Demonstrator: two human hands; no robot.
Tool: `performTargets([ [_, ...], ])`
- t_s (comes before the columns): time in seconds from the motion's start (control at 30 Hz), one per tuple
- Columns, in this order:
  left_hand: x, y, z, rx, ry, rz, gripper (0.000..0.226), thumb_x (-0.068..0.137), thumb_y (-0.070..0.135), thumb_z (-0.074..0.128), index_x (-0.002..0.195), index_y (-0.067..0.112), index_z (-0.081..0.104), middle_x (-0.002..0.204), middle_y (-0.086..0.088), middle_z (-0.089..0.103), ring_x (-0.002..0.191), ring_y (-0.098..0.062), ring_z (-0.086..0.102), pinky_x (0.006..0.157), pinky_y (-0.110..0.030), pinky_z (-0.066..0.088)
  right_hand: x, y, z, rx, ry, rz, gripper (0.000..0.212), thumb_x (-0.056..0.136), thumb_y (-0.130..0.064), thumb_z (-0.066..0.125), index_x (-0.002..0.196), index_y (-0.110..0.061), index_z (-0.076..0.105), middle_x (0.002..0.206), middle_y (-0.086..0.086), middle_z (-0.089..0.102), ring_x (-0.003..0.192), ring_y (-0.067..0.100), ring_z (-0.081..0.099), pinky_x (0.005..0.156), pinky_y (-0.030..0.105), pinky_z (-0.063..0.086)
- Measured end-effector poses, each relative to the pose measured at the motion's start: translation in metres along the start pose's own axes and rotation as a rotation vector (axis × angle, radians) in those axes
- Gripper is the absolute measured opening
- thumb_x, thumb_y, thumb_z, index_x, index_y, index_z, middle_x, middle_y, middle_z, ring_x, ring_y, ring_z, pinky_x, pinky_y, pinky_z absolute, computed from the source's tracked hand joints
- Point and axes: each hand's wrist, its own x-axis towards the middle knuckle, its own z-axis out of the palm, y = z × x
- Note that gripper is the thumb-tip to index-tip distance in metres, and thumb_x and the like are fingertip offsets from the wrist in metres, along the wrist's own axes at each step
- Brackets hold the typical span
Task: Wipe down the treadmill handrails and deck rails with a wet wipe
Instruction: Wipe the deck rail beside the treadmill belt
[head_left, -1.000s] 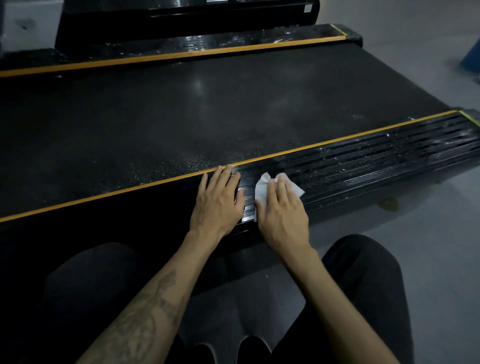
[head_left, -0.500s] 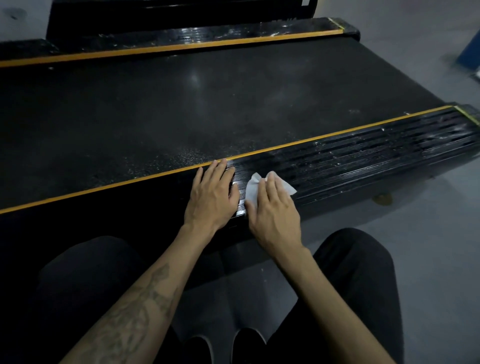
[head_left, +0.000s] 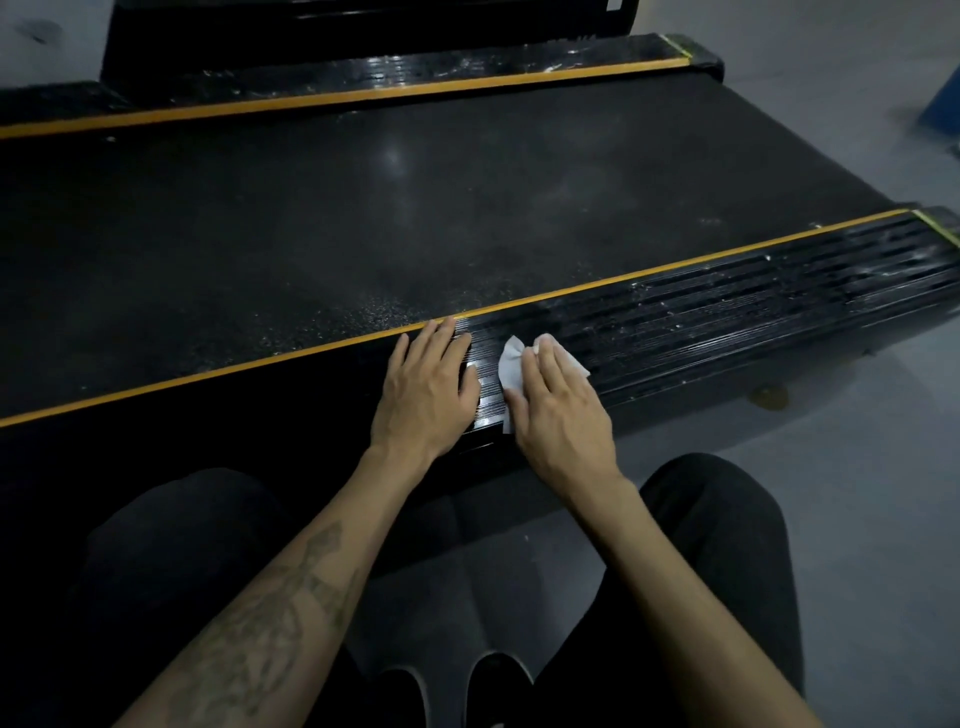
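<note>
1. Ok, R hand (head_left: 563, 415) lies flat on the white wet wipe (head_left: 511, 370), fingers straight and close together, pressing it onto the near deck rail (head_left: 727, 317); no curl round the wipe, palm-down contact only
2. Wipe sits on the ribbed black top of that rail, approx mid-length in view; corners stick out past the fingertips on the far side and by the thumb on the L side, rest is hidden under the hand
3. L hand (head_left: 428, 387) just beside the R one, also flat on the same rail, fingers straight and slightly spread, holding nothing; fingertips reach the yellow stripe (head_left: 208, 376) along the rail's inner edge
4. Hands near each other but not touching; thin strip of shiny rail shows between the thumbs
5. Rail section to the R of the wipe has white specks and smears in the grooves, esp. toward the end cap
6. Running belt (head_left: 415, 218) lies beyond the stripe, dark, w/ fine speckles near the rail edge and a soft light glare in the middle
7. Far deck rail (head_left: 467, 70) on the other side of the belt, glossy black w/ its own yellow stripe, some white marks on it too
8. Person crouches facing the treadmill side; dark trousers (head_left: 717, 545) on both knees, dark shoes (head_left: 493, 680) at bottom centre, tattoo on L forearm (head_left: 270, 634)
9. Grey floor (head_left: 857, 493) to the R; blue object (head_left: 943, 106) at the R edge, too cropped to ID
</note>
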Motion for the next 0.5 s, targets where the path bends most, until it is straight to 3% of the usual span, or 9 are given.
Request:
performTargets([
  [0.13,0.001,0.0,0.001,-0.002,0.007,-0.007,0.048,0.104,0.03,0.048,0.149,0.012,0.05,0.163,-0.008,0.039,0.154,-0.022,0.029,0.127,-0.047,0.019,-0.022,-0.012,0.012,-0.003,0.022,0.058,0.066,0.11,-0.04,0.005,0.162,0.0,0.013,0.17,0.02,0.007,0.159,0.026,0.0,0.127,0.037,0.006],
  [0.3,0.001,-0.001,0.001,0.005,-0.003,0.011,0.049,0.104,0.031,0.048,0.15,0.012,0.05,0.163,-0.009,0.038,0.154,-0.023,0.028,0.126,-0.048,0.02,-0.008,-0.007,0.006,0.061,0.029,-0.012,0.062,0.112,-0.039,0.018,0.162,-0.003,0.015,0.171,0.016,0.006,0.159,0.022,0.002,0.128,0.034,0.003],
  [0.5,0.001,-0.001,0.002,0.0,0.013,0.015,0.049,0.103,0.031,0.051,0.147,0.011,0.053,0.161,-0.01,0.042,0.153,-0.025,0.032,0.126,-0.048,0.022,-0.029,-0.015,0.011,0.051,0.051,0.069,0.062,0.111,-0.035,0.014,0.161,0.002,0.017,0.169,0.022,0.011,0.159,0.028,0.004,0.128,0.038,0.006],
])
